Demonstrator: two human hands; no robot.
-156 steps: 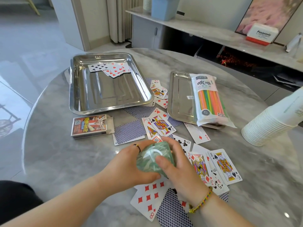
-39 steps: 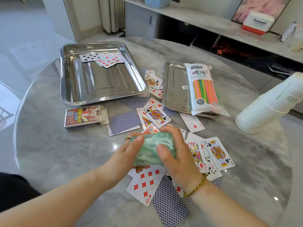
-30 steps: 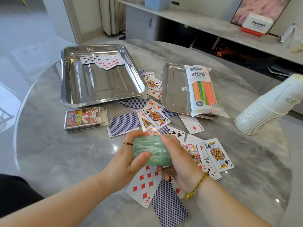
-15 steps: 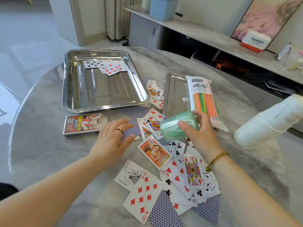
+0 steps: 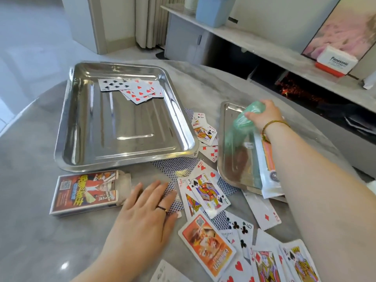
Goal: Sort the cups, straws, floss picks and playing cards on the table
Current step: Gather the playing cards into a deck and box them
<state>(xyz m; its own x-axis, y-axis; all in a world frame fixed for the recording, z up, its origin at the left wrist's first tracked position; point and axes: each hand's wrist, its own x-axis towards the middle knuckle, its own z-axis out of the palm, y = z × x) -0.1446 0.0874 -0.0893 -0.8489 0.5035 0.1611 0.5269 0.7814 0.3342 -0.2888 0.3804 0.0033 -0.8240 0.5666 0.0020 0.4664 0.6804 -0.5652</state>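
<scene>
My right hand (image 5: 262, 115) grips a green translucent floss pick container (image 5: 249, 116) over the far end of the small steel tray (image 5: 232, 157). A straw packet (image 5: 268, 169) lies along that tray's right side, partly under my forearm. My left hand (image 5: 146, 212) rests flat, fingers straight, on a face-down blue-backed card (image 5: 173, 198) beside the card box (image 5: 85, 190). Playing cards lie scattered on the table, among them a jack of spades (image 5: 207, 192). The large steel tray (image 5: 81, 143) holds a few cards (image 5: 134, 89) at its far end. The cups are out of view.
The round grey marble table (image 5: 30, 231) falls away at left to the floor. Behind it runs a low shelf with a blue bin (image 5: 213, 11) and a Panasonic box (image 5: 333, 63). More cards crowd the near right edge (image 5: 284, 265).
My right hand carried the green container from the table centre out over the small tray. My left hand let go of it and came down flat on the cards.
</scene>
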